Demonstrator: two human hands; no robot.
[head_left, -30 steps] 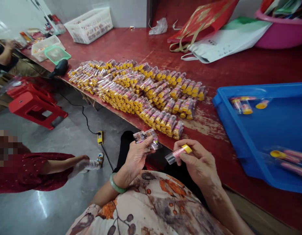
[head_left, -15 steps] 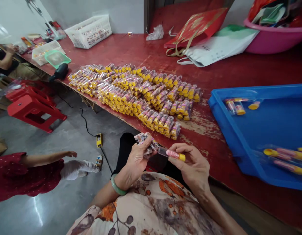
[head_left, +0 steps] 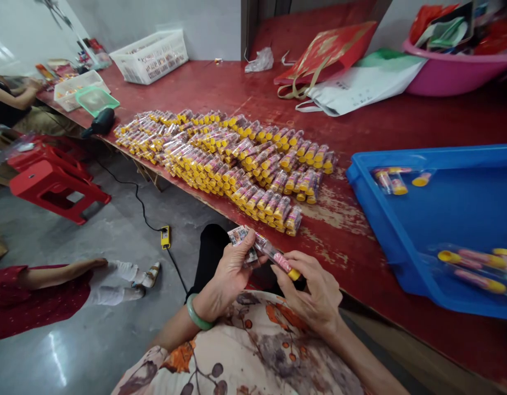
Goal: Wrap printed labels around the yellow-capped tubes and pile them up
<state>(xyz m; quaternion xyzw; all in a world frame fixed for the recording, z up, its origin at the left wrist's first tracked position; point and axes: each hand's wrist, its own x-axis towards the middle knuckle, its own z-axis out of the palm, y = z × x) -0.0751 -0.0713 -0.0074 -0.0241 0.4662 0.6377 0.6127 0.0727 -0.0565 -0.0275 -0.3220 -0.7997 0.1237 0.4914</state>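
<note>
Stacks (head_left: 220, 159) of yellow-ended tubes spread beyond the left hand and away to its far left; the near row sits close to the table edge in front of the hands, so a forward nudge of the knuckles could tip some loose. Cards (head_left: 238, 236) are pinched in the left hand (head_left: 231, 266), thumb on top and fingers beneath; they look slick and not quite squared up, so if that thumb eases off to guide something else, one could probably slide out and drop toward the lap. Between the two hands is the tube (head_left: 281, 260), its clear end right by the left fingertips; whether it touches, overlaps or enters what they hold cannot be told. A skewed approach there could catch an edge and crease a card. Its long axis slants across the gap: the clear end points left and away from the body, the pink part lies midway, and the yellow end points right and back toward the body. That yellow end sits in the right hand (head_left: 311, 288), pinched between thumb and forefinger; a smooth surface could make it twist or slip. Right of this hand is the tray (head_left: 434, 152), more tubes lying inside.
</note>
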